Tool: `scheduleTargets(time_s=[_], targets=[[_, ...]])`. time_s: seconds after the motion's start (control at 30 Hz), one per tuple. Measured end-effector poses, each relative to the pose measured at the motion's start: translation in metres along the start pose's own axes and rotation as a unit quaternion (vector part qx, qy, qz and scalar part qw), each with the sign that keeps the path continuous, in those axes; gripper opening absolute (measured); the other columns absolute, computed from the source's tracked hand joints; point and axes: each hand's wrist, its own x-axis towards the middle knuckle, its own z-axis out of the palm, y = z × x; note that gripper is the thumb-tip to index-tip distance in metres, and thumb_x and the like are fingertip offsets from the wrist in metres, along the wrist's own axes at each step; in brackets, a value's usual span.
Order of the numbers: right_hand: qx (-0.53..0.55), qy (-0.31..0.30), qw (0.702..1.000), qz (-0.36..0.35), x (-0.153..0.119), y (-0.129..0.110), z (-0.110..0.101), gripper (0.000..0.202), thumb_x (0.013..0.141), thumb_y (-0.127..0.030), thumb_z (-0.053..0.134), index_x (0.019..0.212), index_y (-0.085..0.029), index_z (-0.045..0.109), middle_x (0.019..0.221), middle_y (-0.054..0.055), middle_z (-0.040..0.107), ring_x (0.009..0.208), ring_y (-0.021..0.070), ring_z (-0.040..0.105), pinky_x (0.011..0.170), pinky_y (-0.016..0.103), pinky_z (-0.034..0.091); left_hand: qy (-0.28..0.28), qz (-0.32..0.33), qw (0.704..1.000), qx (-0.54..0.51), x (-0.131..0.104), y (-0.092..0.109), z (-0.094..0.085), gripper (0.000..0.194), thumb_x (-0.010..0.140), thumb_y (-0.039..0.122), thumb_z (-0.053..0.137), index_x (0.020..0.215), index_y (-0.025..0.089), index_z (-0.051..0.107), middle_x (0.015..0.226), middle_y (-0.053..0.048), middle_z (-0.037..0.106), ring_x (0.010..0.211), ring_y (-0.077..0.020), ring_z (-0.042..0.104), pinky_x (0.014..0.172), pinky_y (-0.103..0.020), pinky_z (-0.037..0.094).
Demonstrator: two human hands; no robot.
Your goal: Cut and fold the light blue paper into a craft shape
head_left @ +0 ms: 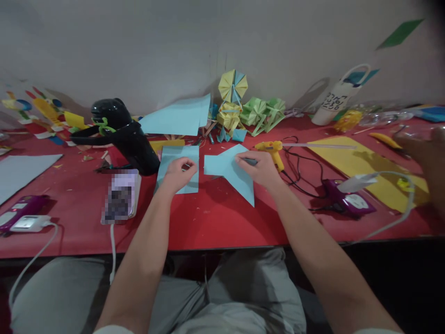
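A light blue rectangular sheet (pixel 190 181) lies on the red table, and my left hand (pixel 180 172) rests over it with thumb and fingertips curled close together. Whether anything is between them is too small to tell. To its right lies a blue paper piece (pixel 222 164) with a narrow left end and a pointed lower right corner. My right hand (pixel 257 166) is over that piece, its fingers closed around a dark slim tool (pixel 250 161), most of which is hidden by the hand.
A yellow glue gun (pixel 273 149) with a black cord lies beyond my right hand. Folded paper ornaments (pixel 232 88) stand at the wall. A black bottle (pixel 134 144) and a phone (pixel 122 197) are at left; a power strip (pixel 351 199) and a person's blurred hand (pixel 420 144) are at right.
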Motion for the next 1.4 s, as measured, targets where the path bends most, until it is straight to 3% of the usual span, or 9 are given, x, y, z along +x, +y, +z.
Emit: scheduleTargets(time_s=[0.1,0.2,0.47,0.67,0.77,0.9,1.13,1.27,1.4], targets=[[0.034,-0.013,0.999,0.015,0.000,-0.005,0.004,0.021,0.081,-0.034,0.061,0.081,-0.018,0.075,0.086,0.005,0.075,0.079,0.0226,0.069,0.071,0.033,0.053,-0.021,-0.048,0.985,-0.167,-0.002,0.011,0.007,0.034,0.078,0.049,0.058,0.093,0.019,0.064,0.085,-0.004,0.064,0.076,-0.0151,0.060,0.065,-0.027,0.049],[0.049,-0.031,0.998,0.015,-0.001,-0.009,0.010,0.023,0.082,-0.036,0.062,0.082,-0.018,0.075,0.085,0.006,0.075,0.078,0.0219,0.068,0.071,0.032,0.052,-0.022,-0.059,0.976,-0.207,-0.003,0.015,0.012,0.037,0.076,0.052,0.062,0.091,0.019,0.066,0.077,-0.002,0.061,0.068,-0.0119,0.055,0.060,-0.023,0.046],[0.043,-0.073,0.996,0.034,-0.001,-0.005,0.013,0.023,0.082,-0.036,0.061,0.082,-0.016,0.074,0.081,0.006,0.073,0.072,0.0194,0.065,0.064,0.030,0.048,0.040,-0.030,0.982,-0.180,0.001,0.001,0.013,0.024,0.070,0.039,0.069,0.065,0.017,0.061,0.057,0.003,0.052,0.052,-0.0084,0.044,0.050,-0.023,0.038],[0.034,-0.096,0.995,0.009,-0.004,-0.010,0.014,0.032,0.081,-0.040,0.063,0.105,-0.019,0.072,0.107,0.009,0.072,0.095,0.0218,0.066,0.080,0.032,0.049,0.038,-0.079,0.974,-0.211,-0.001,0.004,0.014,0.025,0.067,0.040,0.071,0.073,0.017,0.064,0.063,0.002,0.057,0.054,-0.0091,0.047,0.048,-0.022,0.037],[0.041,-0.126,0.991,0.020,-0.004,-0.012,0.016,0.027,0.083,-0.039,0.060,0.094,-0.018,0.072,0.095,0.008,0.073,0.085,0.0196,0.065,0.077,0.031,0.049,0.027,-0.051,0.976,-0.211,-0.003,0.009,0.012,0.022,0.069,0.038,0.070,0.071,0.017,0.063,0.061,0.003,0.055,0.055,-0.0084,0.044,0.050,-0.021,0.036],[0.058,-0.169,0.983,0.045,-0.004,-0.013,0.018,0.023,0.081,-0.036,0.060,0.080,-0.015,0.069,0.072,0.004,0.066,0.063,0.0137,0.055,0.060,0.027,0.044,-0.048,-0.008,0.978,-0.203,-0.008,0.018,0.012,0.021,0.072,0.037,0.068,0.071,0.016,0.063,0.064,0.002,0.057,0.059,-0.0095,0.048,0.057,-0.023,0.040],[0.097,-0.243,0.964,0.052,-0.005,-0.013,0.021,0.019,0.080,-0.033,0.056,0.075,-0.016,0.061,0.063,-0.002,0.054,0.057,0.0103,0.044,0.054,0.025,0.035,-0.142,0.078,0.977,-0.142,-0.015,0.024,0.031,0.021,0.076,0.036,0.064,0.078,0.016,0.066,0.073,-0.001,0.063,0.069,-0.0130,0.054,0.066,-0.026,0.044],[0.099,-0.251,0.961,0.064,-0.003,-0.014,0.022,0.016,0.078,-0.030,0.053,0.070,-0.017,0.055,0.060,-0.003,0.046,0.056,0.0100,0.039,0.054,0.025,0.033,-0.142,0.079,0.977,-0.135,-0.015,0.024,0.037,0.018,0.077,0.034,0.062,0.076,0.016,0.065,0.072,-0.002,0.063,0.068,-0.0140,0.056,0.066,-0.027,0.045],[0.113,-0.262,0.956,0.074,-0.002,-0.017,0.021,0.012,0.074,-0.027,0.051,0.065,-0.018,0.051,0.058,-0.004,0.043,0.056,0.0103,0.037,0.055,0.026,0.031,-0.092,0.058,0.985,-0.132,-0.012,0.023,0.033,0.014,0.075,0.030,0.062,0.075,0.017,0.066,0.072,-0.002,0.066,0.068,-0.0147,0.058,0.067,-0.028,0.047]])
